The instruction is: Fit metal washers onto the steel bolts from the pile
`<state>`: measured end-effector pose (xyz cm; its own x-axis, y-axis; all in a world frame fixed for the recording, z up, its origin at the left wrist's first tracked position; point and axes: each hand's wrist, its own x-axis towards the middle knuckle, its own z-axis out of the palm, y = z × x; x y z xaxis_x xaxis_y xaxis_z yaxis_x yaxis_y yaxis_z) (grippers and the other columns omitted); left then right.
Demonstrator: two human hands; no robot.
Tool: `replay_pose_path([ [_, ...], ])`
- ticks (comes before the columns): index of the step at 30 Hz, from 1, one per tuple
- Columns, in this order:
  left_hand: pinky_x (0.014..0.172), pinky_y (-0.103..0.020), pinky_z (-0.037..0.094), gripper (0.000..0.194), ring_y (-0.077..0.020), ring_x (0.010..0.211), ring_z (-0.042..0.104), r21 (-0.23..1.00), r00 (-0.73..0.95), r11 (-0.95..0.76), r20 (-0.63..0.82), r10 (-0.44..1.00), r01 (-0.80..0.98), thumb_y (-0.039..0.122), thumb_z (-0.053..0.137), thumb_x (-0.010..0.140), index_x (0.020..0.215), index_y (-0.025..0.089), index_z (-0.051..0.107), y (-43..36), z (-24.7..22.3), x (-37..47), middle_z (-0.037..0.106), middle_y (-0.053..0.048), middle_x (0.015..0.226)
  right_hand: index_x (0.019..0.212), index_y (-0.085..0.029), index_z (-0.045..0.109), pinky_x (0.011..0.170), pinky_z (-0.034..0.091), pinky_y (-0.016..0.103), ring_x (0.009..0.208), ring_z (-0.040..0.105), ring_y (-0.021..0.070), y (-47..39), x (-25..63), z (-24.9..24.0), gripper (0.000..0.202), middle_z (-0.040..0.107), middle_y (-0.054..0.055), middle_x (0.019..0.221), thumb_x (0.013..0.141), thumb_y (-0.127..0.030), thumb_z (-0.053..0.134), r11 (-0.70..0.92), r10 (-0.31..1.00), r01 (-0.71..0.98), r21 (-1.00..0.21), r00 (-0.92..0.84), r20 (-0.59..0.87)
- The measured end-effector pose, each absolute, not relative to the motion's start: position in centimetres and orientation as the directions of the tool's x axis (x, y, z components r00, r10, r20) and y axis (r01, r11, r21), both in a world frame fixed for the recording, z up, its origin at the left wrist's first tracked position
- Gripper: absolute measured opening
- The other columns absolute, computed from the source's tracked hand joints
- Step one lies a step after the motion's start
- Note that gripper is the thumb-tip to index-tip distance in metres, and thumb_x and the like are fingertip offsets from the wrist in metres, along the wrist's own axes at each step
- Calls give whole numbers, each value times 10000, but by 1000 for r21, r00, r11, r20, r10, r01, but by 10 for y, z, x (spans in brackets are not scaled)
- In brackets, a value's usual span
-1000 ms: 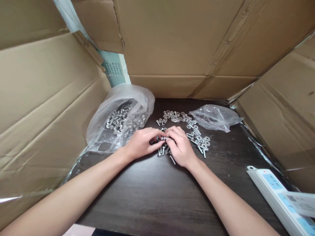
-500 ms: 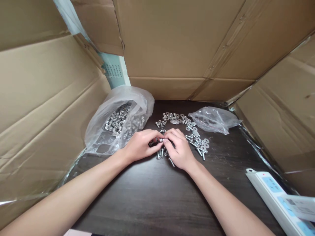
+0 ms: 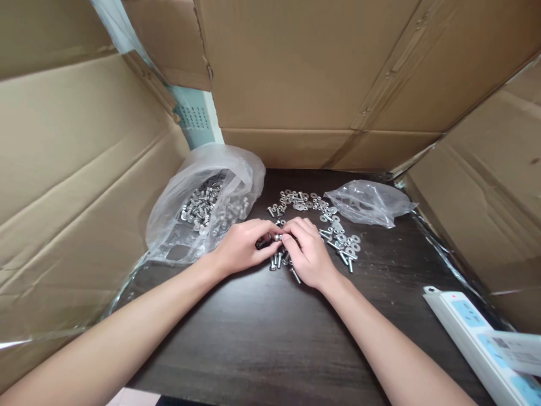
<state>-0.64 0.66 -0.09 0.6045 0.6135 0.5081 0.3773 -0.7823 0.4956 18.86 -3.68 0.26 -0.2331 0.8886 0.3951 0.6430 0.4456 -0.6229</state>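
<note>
You had a small metal fastener (image 3: 278, 238) pinched between both hands over the dark table (image 3: 253, 327); your fingers hid most of it, so its exact form was hard to make out. Your left hand (image 3: 247, 243) gripped it narrowly, thumb below curled fingers, while your right hand (image 3: 309, 251) closed on its other end, knuckles up. Your forearms slanted inward, cut off at the frame's edge. Loose bolts (image 3: 277, 259) lay partly covered beneath your hands, washers (image 3: 355, 239) beyond the right one. Film blurred some pieces inside the left-hand plastic bag (image 3: 169, 217).
</note>
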Motion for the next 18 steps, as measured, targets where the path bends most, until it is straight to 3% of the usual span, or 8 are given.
replay_pose_path([
  [5, 693, -254, 519, 148, -143, 738, 671, 487, 603, -789, 518, 607, 375, 242, 658, 951, 1078, 178, 697, 7, -2, -6, 713, -13, 837, 902, -208, 571, 821, 379, 409, 895, 526, 232, -37, 190, 2, 122, 635, 54, 948, 982, -202, 478, 463, 879, 636, -617, -244, 409],
  [13, 714, -261, 533, 116, -151, 778, 688, 483, 615, -796, 518, 595, 364, 241, 646, 968, 1064, 186, 679, 6, -1, -6, 731, -20, 888, 795, -217, 541, 797, 384, 410, 853, 511, 225, -36, 188, 4, 262, 630, 54, 894, 1028, -228, 421, 445, 889, 667, -598, -250, 383],
  [18, 716, -260, 529, 121, -147, 775, 682, 506, 605, -783, 511, 611, 363, 253, 643, 971, 1061, 182, 681, 6, -1, -7, 726, -21, 888, 843, -218, 555, 805, 381, 411, 865, 520, 228, -37, 188, 4, 236, 633, 52, 908, 1036, -238, 422, 439, 893, 658, -612, -240, 381],
])
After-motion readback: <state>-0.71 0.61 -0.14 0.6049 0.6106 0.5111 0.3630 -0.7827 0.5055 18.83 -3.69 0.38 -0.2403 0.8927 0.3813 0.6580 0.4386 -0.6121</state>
